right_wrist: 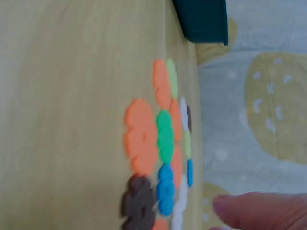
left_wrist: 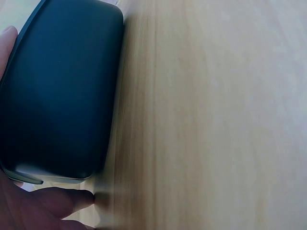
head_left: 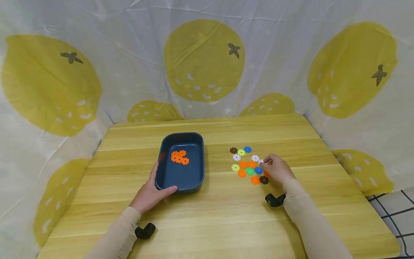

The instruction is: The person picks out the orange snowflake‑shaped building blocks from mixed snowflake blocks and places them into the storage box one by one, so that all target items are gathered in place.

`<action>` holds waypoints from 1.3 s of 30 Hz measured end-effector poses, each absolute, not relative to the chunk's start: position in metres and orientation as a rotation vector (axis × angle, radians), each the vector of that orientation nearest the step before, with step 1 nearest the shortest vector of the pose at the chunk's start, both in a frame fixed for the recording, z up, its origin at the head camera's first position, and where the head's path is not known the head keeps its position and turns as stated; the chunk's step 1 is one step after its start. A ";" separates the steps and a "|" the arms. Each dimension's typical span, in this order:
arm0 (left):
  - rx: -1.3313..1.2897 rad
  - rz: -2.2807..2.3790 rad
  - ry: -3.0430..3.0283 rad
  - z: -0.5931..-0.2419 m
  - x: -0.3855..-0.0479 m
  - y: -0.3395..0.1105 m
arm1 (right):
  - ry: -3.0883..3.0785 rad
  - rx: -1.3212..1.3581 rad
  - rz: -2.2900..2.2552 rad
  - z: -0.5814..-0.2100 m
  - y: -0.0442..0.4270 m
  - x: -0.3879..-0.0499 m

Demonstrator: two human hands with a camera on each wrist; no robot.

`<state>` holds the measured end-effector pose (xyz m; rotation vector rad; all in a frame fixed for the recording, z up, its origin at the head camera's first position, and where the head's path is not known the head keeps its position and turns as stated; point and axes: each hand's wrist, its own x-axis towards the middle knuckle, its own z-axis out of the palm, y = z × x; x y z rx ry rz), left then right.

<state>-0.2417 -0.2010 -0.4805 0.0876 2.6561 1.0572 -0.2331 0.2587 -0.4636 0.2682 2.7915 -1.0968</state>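
Observation:
A dark blue bin stands left of centre with several orange flower-shaped pieces inside. At its near left corner is my left hand, fingers fairly straight along the left side and thumb across the near rim; the left wrist view shows the bin's outer wall beside the fingers. My right hand pinches a white flower piece at the right edge of the loose group. One finger of that hand shows in the right wrist view; the fingertip contact is hidden there.
Flat flower pieces in orange, green, blue, brown, yellow-green and white lie on the wooden table right of the bin. A lemon-print cloth hangs behind the table.

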 end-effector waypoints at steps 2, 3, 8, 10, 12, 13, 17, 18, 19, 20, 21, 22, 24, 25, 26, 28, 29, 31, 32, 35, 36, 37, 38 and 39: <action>0.087 1.051 2.660 -0.480 -0.242 -0.201 | 2.779 0.311 -1.052 -0.466 0.264 -0.228; 0.086 1.051 2.661 -0.480 -0.242 -0.201 | 2.773 0.333 -1.031 -0.468 0.266 -0.225; 0.085 1.055 2.661 -0.481 -0.242 -0.202 | 2.758 0.397 -0.966 -0.474 0.271 -0.220; 0.084 1.057 2.661 -0.481 -0.241 -0.202 | 2.759 0.408 -0.967 -0.475 0.272 -0.220; 0.085 1.061 2.659 -0.482 -0.241 -0.203 | 2.766 0.409 -0.966 -0.475 0.273 -0.220; 0.086 1.062 2.659 -0.482 -0.241 -0.203 | 2.767 0.407 -0.967 -0.476 0.273 -0.220; 0.085 1.078 2.650 -0.481 -0.240 -0.203 | 2.770 0.407 -0.960 -0.477 0.273 -0.221; 0.086 1.077 2.650 -0.481 -0.241 -0.203 | 2.767 0.406 -0.963 -0.476 0.274 -0.221; 0.086 1.077 2.650 -0.481 -0.241 -0.203 | 2.765 0.405 -0.965 -0.476 0.274 -0.221; 0.085 1.077 2.650 -0.480 -0.240 -0.202 | 2.762 0.407 -0.966 -0.476 0.274 -0.222; 0.084 1.078 2.650 -0.480 -0.240 -0.202 | 2.761 0.408 -0.966 -0.476 0.274 -0.222; 0.083 1.075 2.651 -0.480 -0.240 -0.202 | 2.760 0.409 -0.966 -0.476 0.274 -0.222; 0.087 1.071 2.652 -0.480 -0.240 -0.202 | 2.759 0.408 -0.968 -0.475 0.275 -0.222; 0.088 1.073 2.651 -0.480 -0.240 -0.202 | 2.761 0.409 -0.965 -0.475 0.275 -0.222; 0.087 1.074 2.651 -0.480 -0.240 -0.202 | 2.763 0.413 -0.963 -0.474 0.275 -0.222; 0.091 1.073 2.653 -0.480 -0.240 -0.201 | 2.766 0.421 -0.964 -0.474 0.275 -0.222; 0.091 1.074 2.653 -0.479 -0.240 -0.201 | 2.763 0.428 -0.968 -0.474 0.275 -0.222; 0.088 1.075 2.653 -0.479 -0.240 -0.200 | 2.761 0.447 -0.972 -0.474 0.275 -0.222; 0.088 1.074 2.655 -0.479 -0.240 -0.200 | 2.763 0.454 -0.971 -0.474 0.275 -0.222; 0.096 1.071 2.660 -0.479 -0.240 -0.200 | 2.770 0.469 -0.978 -0.472 0.275 -0.223; 0.095 1.072 2.660 -0.479 -0.241 -0.200 | 2.777 0.469 -0.977 -0.472 0.275 -0.223; 0.094 1.073 2.660 -0.479 -0.241 -0.200 | 2.785 0.467 -0.975 -0.471 0.275 -0.223; 0.096 1.073 2.660 -0.480 -0.241 -0.200 | 2.787 0.465 -0.978 -0.470 0.275 -0.224; 0.097 1.075 2.659 -0.480 -0.241 -0.200 | 2.788 0.463 -0.983 -0.469 0.276 -0.224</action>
